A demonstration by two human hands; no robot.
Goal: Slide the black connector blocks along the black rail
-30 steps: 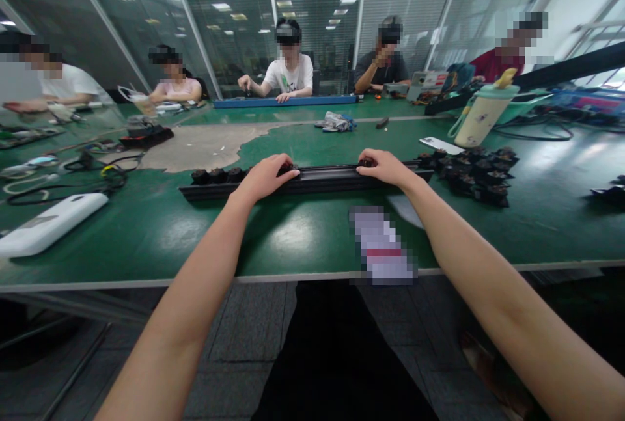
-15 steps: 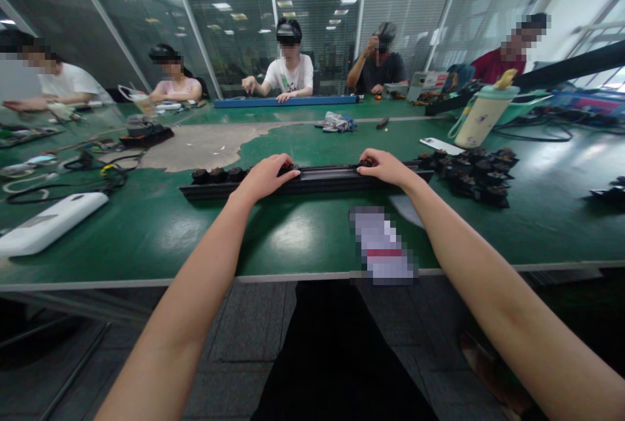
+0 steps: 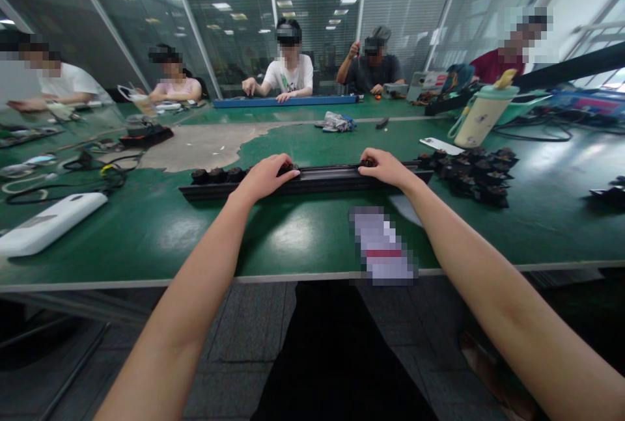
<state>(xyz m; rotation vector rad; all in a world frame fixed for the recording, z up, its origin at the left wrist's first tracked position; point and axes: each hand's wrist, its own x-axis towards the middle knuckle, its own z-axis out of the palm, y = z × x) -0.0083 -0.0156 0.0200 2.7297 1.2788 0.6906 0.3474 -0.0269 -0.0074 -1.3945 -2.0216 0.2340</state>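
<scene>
Where the glossy green table (image 3: 146, 232) stretches away on the left, a smooth white oblong case (image 3: 49, 222) lies near tangled black cables (image 3: 73, 177). Further right, a long, narrow black rail (image 3: 322, 179) lies crosswise in front of the person, with small knobbly black parts (image 3: 217, 175) seated in a row at its left end. The left hand (image 3: 266, 177) rests on the rail, fingers curled down over one black part. The right hand (image 3: 385, 167) rests further along the rail, fingertips pinched on another small black piece. To the right sits a loose heap of the same black parts (image 3: 476, 174), and behind it a cream bottle (image 3: 481, 118) with a yellow lid.
</scene>
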